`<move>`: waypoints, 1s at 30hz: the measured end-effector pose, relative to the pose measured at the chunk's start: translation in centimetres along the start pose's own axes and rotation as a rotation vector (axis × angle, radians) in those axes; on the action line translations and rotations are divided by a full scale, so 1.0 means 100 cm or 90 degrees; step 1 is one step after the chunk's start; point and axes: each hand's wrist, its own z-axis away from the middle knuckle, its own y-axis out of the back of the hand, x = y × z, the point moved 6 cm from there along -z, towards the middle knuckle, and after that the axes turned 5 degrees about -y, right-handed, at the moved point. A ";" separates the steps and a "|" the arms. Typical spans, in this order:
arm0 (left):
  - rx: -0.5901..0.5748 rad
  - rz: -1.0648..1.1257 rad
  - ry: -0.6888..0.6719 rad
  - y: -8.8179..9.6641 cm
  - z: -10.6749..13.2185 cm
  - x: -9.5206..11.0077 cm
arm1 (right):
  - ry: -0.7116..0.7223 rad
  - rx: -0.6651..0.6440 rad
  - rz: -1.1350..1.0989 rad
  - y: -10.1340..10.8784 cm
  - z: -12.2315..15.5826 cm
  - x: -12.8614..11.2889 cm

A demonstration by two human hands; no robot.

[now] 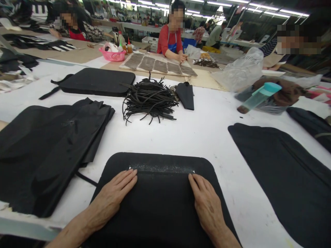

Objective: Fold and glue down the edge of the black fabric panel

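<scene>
A large black panel with rounded corners [160,206] lies on the white table right in front of me. Near its far edge runs a whitish, speckled strip [161,168] with a small white mark at each end. My left hand [115,191] rests flat on the panel, fingertips by the left mark. On the other side my right hand [207,199] lies flat too, its fingertips just below the right mark. Both hands have their fingers stretched out and hold nothing. Beyond the panel sits a heap of thin black strips [151,98].
Black sheets [49,148] are piled at left, another black piece [281,172] at right. Farther back are a black padded board [97,81], a small folded black piece [185,96], a bottle with a turquoise lid [258,96] and a pink basket [112,54]. Several people work around the tables.
</scene>
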 end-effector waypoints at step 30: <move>-0.285 0.318 0.073 0.038 -0.046 0.073 | 0.271 0.202 -0.123 0.097 -0.019 -0.100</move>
